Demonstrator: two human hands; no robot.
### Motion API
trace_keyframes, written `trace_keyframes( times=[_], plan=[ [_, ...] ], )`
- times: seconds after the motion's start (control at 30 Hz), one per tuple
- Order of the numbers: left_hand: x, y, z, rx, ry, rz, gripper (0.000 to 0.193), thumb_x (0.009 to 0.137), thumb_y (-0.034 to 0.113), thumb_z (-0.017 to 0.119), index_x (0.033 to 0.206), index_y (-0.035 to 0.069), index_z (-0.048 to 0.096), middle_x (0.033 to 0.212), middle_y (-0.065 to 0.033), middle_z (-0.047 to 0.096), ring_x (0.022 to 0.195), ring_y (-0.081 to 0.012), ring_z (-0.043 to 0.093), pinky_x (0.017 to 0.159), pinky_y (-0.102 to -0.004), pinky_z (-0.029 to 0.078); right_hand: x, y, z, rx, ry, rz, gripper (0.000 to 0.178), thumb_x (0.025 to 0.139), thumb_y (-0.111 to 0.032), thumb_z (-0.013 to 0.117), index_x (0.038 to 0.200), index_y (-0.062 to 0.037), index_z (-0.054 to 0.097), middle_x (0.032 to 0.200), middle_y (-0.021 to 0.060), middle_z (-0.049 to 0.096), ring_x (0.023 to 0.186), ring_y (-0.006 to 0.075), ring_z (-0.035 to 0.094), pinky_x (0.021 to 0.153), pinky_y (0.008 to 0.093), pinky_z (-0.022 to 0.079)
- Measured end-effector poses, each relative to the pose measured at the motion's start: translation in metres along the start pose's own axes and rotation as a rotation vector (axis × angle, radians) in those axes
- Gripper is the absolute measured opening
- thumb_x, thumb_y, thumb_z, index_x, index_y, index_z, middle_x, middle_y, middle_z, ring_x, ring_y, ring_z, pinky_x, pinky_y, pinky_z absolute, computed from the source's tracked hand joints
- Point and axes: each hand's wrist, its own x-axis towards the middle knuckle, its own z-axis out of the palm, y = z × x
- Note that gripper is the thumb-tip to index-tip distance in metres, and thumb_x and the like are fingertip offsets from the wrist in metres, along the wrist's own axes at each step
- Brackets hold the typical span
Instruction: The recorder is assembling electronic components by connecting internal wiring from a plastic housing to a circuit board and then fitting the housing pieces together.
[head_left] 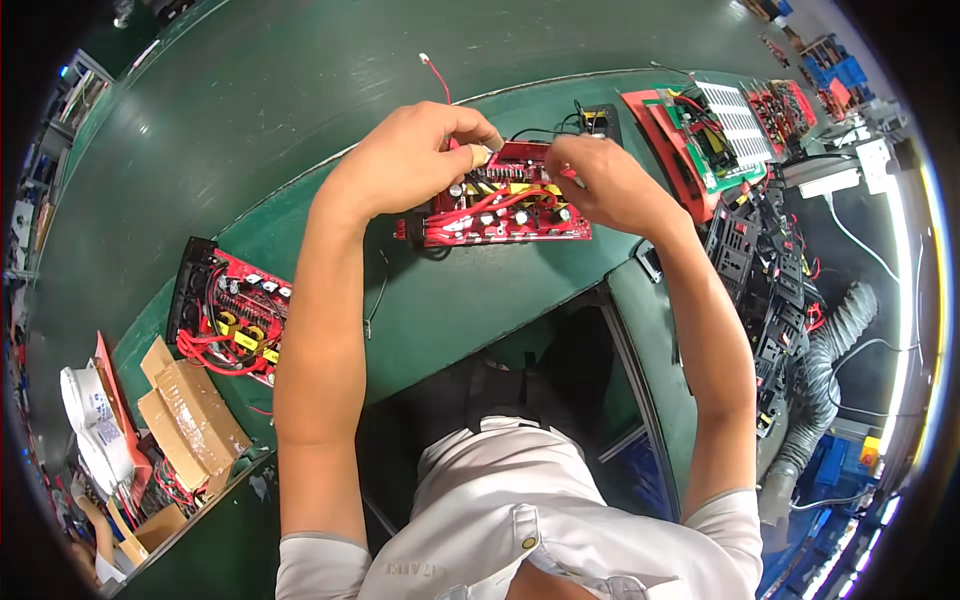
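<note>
A red circuit board [510, 235] with thick red wires, yellow-wrapped parts and several round capacitors lies on the green table in front of me. At its far left edge my left hand [415, 155] has thumb and forefinger pinched together; what is between them is too small to name. Over the far right corner my right hand [610, 185] is closed, its fingers curled and partly hidden. Between the two hands a narrow upright red strip [525, 152] shows along the board's far edge. A thin red lead with a white plug [424, 59] sticks up beyond my left hand.
Left of me lies a second red board [240, 310] with a black end panel [190, 290]. An opened cardboard box [195, 420] stands at the lower left. To the right are a green board [715, 135], piled black socket panels [765, 280] and a grey flexible duct [815, 400].
</note>
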Motion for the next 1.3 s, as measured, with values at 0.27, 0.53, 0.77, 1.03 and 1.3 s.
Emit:
trace_keyframes(
  times=[0.27, 0.53, 0.77, 1.03, 1.3],
  plan=[
    [0.005, 0.011, 0.018, 0.095, -0.011, -0.001, 0.029, 0.09, 0.021, 0.066, 0.11, 0.002, 0.07, 0.094, -0.0134, 0.072, 0.085, -0.0233, 0.066, 0.078, -0.0342, 0.051, 0.003, -0.032, -0.013, -0.202, 0.465, -0.153, 0.012, 0.083, -0.003, 0.069, 0.094, -0.0045, 0.064, 0.083, 0.0065, 0.064, 0.082, 0.0269, 0.061, 0.073, 0.0379, 0.048],
    [0.011, 0.011, 0.029, -0.03, -0.101, -0.016, 0.026, 0.086, 0.016, 0.069, 0.107, 0.001, 0.072, 0.09, -0.0117, 0.073, 0.081, -0.0205, 0.066, 0.077, -0.034, 0.051, -0.001, -0.022, -0.011, -0.394, 0.529, -0.175, 0.019, 0.08, -0.002, 0.07, 0.099, -0.0055, 0.069, 0.094, 0.0072, 0.066, 0.095, 0.0271, 0.062, 0.081, 0.04, 0.05],
    [0.012, 0.006, 0.036, -0.049, -0.023, 0.052, 0.026, 0.087, 0.021, 0.066, 0.105, 0.003, 0.073, 0.086, -0.0152, 0.072, 0.076, -0.0272, 0.066, 0.072, -0.0369, 0.05, -0.015, -0.017, 0.001, -0.279, 0.485, 0.091, 0.013, 0.084, -0.003, 0.068, 0.097, -0.0056, 0.07, 0.085, 0.0076, 0.062, 0.082, 0.0277, 0.061, 0.075, 0.0376, 0.05],
    [0.02, 0.0, 0.049, -0.034, 0.152, -0.005, 0.026, 0.09, 0.022, 0.063, 0.102, 0.001, 0.072, 0.082, -0.0161, 0.071, 0.07, -0.0267, 0.067, 0.07, -0.0371, 0.052, -0.01, -0.007, 0.014, 0.916, 0.344, 0.475, 0.017, 0.093, -0.009, 0.069, 0.103, 0.0041, 0.067, 0.092, 0.0039, 0.068, 0.079, 0.0106, 0.064, 0.072, 0.0259, 0.052],
    [0.02, 0.001, 0.045, -0.41, 0.06, -0.094, 0.028, 0.099, 0.01, 0.052, 0.12, -0.003, 0.065, 0.092, -0.0034, 0.068, 0.066, -0.0069, 0.051, 0.063, -0.0231, 0.047, -0.008, -0.014, 0.021, 1.375, 0.437, 0.489, 0.019, 0.091, -0.005, 0.069, 0.107, 0.0058, 0.065, 0.093, 0.0078, 0.069, 0.078, 0.0119, 0.066, 0.068, 0.0214, 0.054]
  ],
)
